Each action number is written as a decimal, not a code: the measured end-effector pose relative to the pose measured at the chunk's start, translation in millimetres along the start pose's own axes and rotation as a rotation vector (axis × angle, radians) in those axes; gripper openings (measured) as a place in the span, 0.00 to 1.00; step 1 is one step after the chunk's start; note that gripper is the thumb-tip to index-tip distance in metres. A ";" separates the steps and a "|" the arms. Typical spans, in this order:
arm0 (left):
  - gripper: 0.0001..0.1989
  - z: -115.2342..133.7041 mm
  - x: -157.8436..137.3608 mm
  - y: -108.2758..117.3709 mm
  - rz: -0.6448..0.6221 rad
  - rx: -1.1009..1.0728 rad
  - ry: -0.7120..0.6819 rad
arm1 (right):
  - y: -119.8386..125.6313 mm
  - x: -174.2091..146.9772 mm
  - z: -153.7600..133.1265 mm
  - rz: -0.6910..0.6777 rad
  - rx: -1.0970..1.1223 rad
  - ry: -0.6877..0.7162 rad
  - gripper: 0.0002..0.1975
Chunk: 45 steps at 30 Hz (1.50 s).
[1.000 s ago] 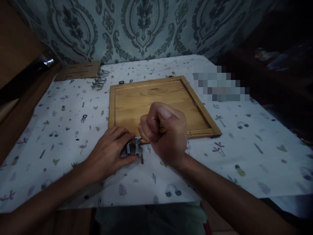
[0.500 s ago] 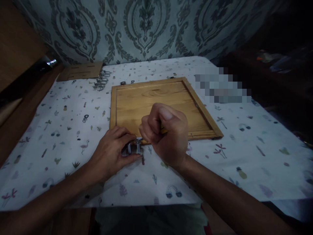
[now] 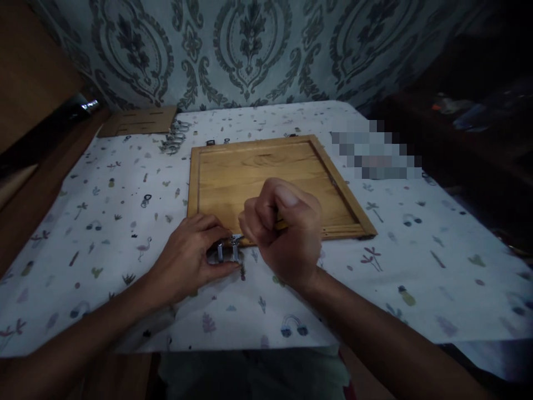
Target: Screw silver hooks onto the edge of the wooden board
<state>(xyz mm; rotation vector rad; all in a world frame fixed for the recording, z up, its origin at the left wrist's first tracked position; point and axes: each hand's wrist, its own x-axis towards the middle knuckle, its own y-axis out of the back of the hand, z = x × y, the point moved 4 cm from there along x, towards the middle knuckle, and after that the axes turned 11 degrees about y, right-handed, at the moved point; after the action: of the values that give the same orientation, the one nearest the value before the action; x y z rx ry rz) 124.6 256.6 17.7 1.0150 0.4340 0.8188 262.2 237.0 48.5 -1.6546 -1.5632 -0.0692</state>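
Note:
A framed wooden cabinet door (image 3: 258, 189) lies flat on the cloth-covered table. At its near edge sits a metal cabinet hinge (image 3: 236, 250), gripped between the thumb and fingers of my left hand (image 3: 189, 253). My right hand (image 3: 287, 233) is closed in a fist just right of the hinge, over the door's front rail. Inside that fist a bit of yellow handle shows, and a thin shaft points at the hinge; it looks like a screwdriver (image 3: 282, 224), mostly covered by my fingers.
Several metal hinges (image 3: 174, 139) lie in a pile by a flat piece of cardboard (image 3: 137, 121) at the back left. A blurred-out item (image 3: 377, 153) is at the right. Patterned white cloth (image 3: 225, 328) covers the table, with its front edge near me.
The camera view has shifted slightly. Both hands keep their places at the hinge, and the right fist shows only a very slight turn.

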 end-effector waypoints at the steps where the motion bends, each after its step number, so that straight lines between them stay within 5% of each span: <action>1: 0.16 0.2 0.3 0.0 -0.005 -0.002 0.002 | 0.1 0.2 -1.1 0.017 0.007 0.008 0.22; 11: 0.16 -0.1 1.6 -1.6 0.002 0.007 0.021 | -1.4 8.5 -24.9 -0.037 -0.038 -0.055 0.21; 45: 0.16 -1.6 0.3 -3.1 0.012 -0.028 0.007 | -14.9 4.5 -3.9 0.055 -0.185 -0.061 0.21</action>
<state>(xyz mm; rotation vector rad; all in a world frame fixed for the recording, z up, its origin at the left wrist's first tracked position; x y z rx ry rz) 125.1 256.9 14.2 0.9894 0.4220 0.8373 252.4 236.4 61.3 -1.8582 -1.5949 -0.1392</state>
